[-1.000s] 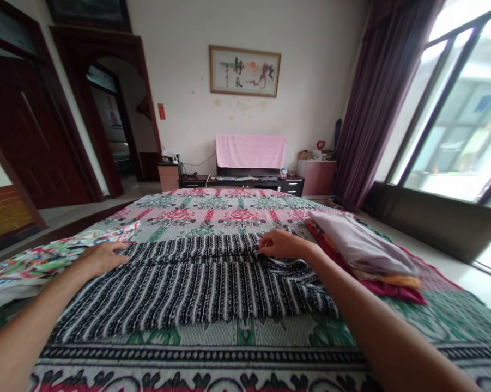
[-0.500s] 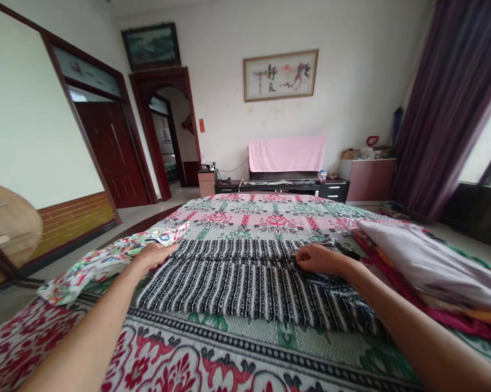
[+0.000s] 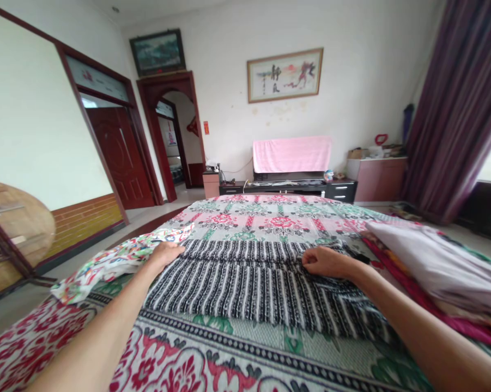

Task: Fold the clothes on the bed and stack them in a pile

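Observation:
A black-and-white striped knitted garment (image 3: 237, 288) lies spread across the bed, with a crease running along its length. My left hand (image 3: 166, 256) grips its far left corner, fingers closed on the cloth. Toward the right, my right hand (image 3: 325, 262) is curled with the fingers pinching the knit along that crease. The garment's right end is bunched and partly hidden under my right forearm. Beside my left hand lies a crumpled white cloth with a colourful print (image 3: 102, 261).
A stack of folded clothes, a pale grey one (image 3: 425, 261) on top, sits at the right. Beneath everything is a flowered bedspread (image 3: 180, 365). Beyond the bed stand a low black cabinet (image 3: 341, 191) and a screen under a pink towel (image 3: 292, 155). A round wooden tabletop (image 3: 20, 228) leans at left.
The whole view has shifted slightly, so everything sits a little further right. Both hands keep their places on the striped garment.

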A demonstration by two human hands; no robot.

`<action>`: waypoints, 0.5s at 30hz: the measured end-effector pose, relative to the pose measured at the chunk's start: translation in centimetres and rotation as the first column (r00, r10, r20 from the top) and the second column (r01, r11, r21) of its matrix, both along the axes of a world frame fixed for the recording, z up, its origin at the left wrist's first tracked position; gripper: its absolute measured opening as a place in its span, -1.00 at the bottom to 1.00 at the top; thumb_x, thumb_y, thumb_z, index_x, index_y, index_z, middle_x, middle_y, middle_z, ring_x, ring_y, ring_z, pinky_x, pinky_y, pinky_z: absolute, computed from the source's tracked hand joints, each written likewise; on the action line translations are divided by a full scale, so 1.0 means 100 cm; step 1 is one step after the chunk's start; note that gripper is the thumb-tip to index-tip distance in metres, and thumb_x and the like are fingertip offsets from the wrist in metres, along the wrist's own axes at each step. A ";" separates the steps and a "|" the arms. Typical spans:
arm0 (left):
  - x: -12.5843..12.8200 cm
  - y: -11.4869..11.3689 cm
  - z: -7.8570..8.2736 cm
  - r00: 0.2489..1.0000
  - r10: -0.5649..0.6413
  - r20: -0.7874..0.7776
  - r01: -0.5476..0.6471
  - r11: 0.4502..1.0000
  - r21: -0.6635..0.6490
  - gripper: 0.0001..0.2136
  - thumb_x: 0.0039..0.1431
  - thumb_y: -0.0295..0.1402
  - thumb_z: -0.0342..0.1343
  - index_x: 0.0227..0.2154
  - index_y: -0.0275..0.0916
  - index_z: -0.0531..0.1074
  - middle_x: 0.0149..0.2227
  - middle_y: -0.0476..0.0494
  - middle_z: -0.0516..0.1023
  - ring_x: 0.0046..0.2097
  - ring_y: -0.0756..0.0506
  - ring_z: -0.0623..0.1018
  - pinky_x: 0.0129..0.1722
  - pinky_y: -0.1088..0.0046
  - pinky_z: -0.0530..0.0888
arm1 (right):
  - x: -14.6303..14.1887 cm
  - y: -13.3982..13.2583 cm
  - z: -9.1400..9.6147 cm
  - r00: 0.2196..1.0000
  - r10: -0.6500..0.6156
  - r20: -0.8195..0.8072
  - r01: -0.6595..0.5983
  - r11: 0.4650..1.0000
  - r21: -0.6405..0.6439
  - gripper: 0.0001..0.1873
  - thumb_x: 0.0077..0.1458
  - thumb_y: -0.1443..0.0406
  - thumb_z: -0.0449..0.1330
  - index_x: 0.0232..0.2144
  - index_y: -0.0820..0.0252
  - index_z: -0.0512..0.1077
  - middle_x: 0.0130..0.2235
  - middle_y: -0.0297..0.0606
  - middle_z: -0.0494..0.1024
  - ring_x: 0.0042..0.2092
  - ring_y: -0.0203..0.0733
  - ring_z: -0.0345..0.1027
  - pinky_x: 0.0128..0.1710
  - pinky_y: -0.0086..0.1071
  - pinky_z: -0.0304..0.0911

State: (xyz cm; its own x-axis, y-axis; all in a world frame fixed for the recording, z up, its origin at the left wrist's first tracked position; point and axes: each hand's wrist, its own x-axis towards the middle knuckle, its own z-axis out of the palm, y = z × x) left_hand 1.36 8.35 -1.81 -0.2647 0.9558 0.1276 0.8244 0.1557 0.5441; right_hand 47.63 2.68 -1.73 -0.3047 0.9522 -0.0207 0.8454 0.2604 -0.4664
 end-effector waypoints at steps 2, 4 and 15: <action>-0.001 0.000 -0.005 0.997 0.001 -0.072 -0.004 0.999 -0.049 -0.77 -0.15 -0.17 0.08 -0.69 -0.23 0.37 -0.66 -0.04 0.38 -0.45 -0.12 0.47 -0.50 0.47 0.25 | -0.001 -0.001 0.001 1.000 -0.002 0.003 0.002 1.000 0.001 -0.81 -0.23 0.30 0.06 -0.54 0.26 0.44 -0.53 -0.32 0.43 -0.45 -0.29 0.22 -0.45 -0.45 0.09; -0.001 0.001 -0.005 0.990 -0.003 -0.138 -0.011 0.995 -0.099 -0.76 -0.17 -0.17 0.08 -0.73 -0.22 0.35 -0.66 -0.06 0.38 -0.43 -0.15 0.48 -0.48 0.45 0.26 | -0.001 -0.001 0.001 1.000 -0.003 0.002 0.003 1.000 0.002 -0.81 -0.23 0.30 0.06 -0.54 0.26 0.44 -0.53 -0.32 0.43 -0.45 -0.29 0.22 -0.45 -0.45 0.09; 0.004 -0.019 -0.002 0.951 0.089 -0.296 -0.148 0.972 -0.184 -0.42 -0.10 0.17 -0.07 -0.42 -0.31 0.51 -0.17 -0.49 0.56 -0.07 -0.39 0.52 -0.14 0.20 0.41 | 0.001 0.002 -0.003 1.000 0.000 -0.004 0.000 1.000 0.025 -0.82 -0.21 0.31 0.09 -0.53 0.25 0.47 -0.54 -0.33 0.48 -0.46 -0.29 0.25 -0.46 -0.47 0.11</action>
